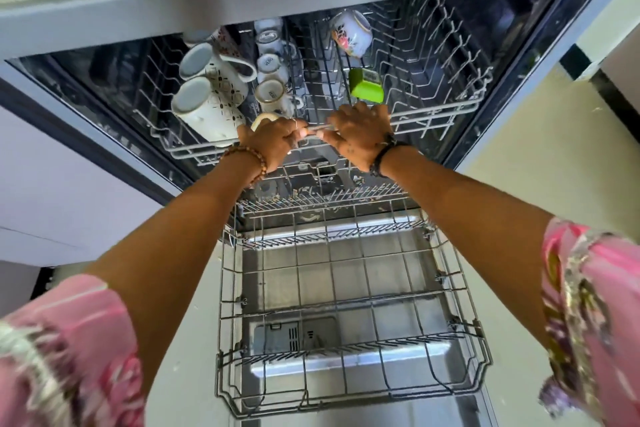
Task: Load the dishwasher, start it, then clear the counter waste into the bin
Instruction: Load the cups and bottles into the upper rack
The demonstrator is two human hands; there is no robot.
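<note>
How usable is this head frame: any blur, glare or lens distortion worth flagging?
Head view: strong wide-angle bending along the dishwasher frame; pink sleeves at the lower corners are motion-smeared; both hands, left hand and right hand, on the upper rack are fairly sharp; bright glare on the open door beneath the lower rack.

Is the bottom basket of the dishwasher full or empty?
Empty. The lower rack is pulled out over the open door, and only bare wire shows, with no dishes in it.

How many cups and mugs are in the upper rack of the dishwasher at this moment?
At least 7: two tall white patterned mugs at left, three small white cups in a middle column, one cream cup by the left hand, one floral cup further back. Others may be hidden.
</note>
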